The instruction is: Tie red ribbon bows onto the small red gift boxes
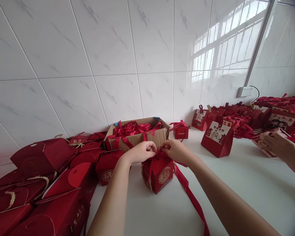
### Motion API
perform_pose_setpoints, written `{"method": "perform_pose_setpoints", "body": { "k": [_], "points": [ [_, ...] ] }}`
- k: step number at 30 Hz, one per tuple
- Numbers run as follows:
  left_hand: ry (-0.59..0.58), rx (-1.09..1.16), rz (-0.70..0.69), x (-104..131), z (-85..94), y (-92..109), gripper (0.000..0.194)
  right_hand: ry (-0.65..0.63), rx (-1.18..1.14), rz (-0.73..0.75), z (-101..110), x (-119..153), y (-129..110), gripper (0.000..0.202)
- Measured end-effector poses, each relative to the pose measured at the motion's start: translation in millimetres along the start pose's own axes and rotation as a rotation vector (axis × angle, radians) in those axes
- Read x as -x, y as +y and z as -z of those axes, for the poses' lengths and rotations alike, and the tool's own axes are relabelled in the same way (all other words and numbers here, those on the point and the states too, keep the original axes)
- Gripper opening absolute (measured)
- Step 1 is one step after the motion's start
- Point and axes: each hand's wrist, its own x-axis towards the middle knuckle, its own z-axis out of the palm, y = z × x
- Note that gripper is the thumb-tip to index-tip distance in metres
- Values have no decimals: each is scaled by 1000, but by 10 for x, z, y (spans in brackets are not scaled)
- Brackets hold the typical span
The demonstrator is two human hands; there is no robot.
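A red gift box [159,173] with a round gold emblem stands on the white table [147,213] in front of me. Over its top my left hand [144,151] is closed, fingertips pinching the red ribbon at the left. My right hand [174,151] pinches the ribbon on the right side of the box top. A long red ribbon tail [190,193] runs from the box down to the front. Another red box [108,165] sits just left, partly hidden by my left forearm.
Red boxes with rope handles [51,190] pile up at the left. Behind stands a cardboard box [137,141] of red ribbons. A small box [181,130] and a photo box [217,139] stand right, near another person's hands [280,144].
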Motion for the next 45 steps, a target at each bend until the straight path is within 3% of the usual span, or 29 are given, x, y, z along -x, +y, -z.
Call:
{"method": "perform_pose_setpoints", "body": {
  "k": [13, 22, 29, 35, 39, 42, 45],
  "points": [
    [115, -96, -29, -98, -85, -37, 43, -10, -13, -28, 58, -35, -13, 18],
    [205, -142, -50, -140, -131, -26, 41, 9, -46, -70, 128, 30, -98, 19],
    [293, -203, -79, -191, -147, -64, 33, -114, -19, -71, 165, 171, -198, 12],
    [281, -201, -95, -237, -177, -97, 23, -200, 157, 20, 110, 184, -183, 11],
    [271, -194, -67, -205, -155, -105, 28, -237, 167, -44, 167, 190, -161, 12],
    [245, -139, -25, -168, -134, -100, 40, -184, 182, -116, 204, 159, -104, 18],
    [216, -64, -11, -143, -123, -89, 45, -32, 191, -80, 177, 94, -34, 23]
  ]
}}
